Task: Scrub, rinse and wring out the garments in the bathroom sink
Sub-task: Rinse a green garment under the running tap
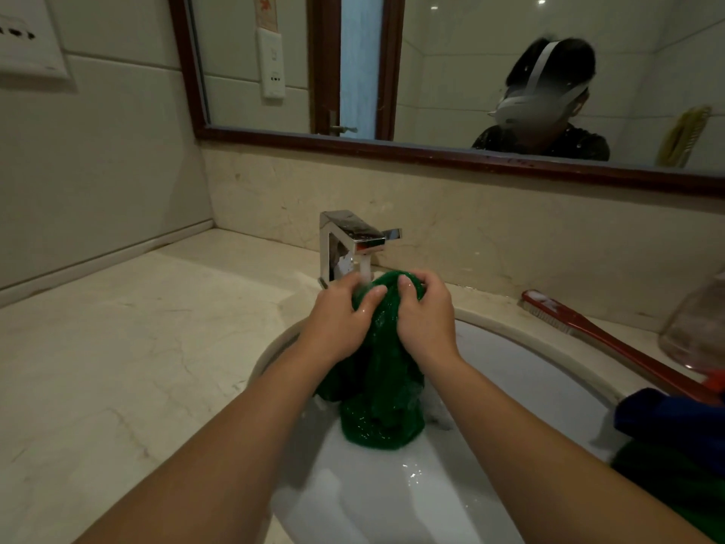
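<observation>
A wet green garment (378, 390) hangs over the white sink (510, 371), its top bunched under the chrome faucet (349, 239), from which water runs. My left hand (339, 320) grips the bunched top from the left, and my right hand (425, 316) grips it from the right. The garment's lower end reaches down into the soapy basin.
A red scrub brush (604, 331) lies on the counter right of the sink. A blue garment (667, 420) and another green one (667, 480) lie at the sink's right rim. A clear container (694, 323) stands at the far right. The marble counter (137, 347) stretches left.
</observation>
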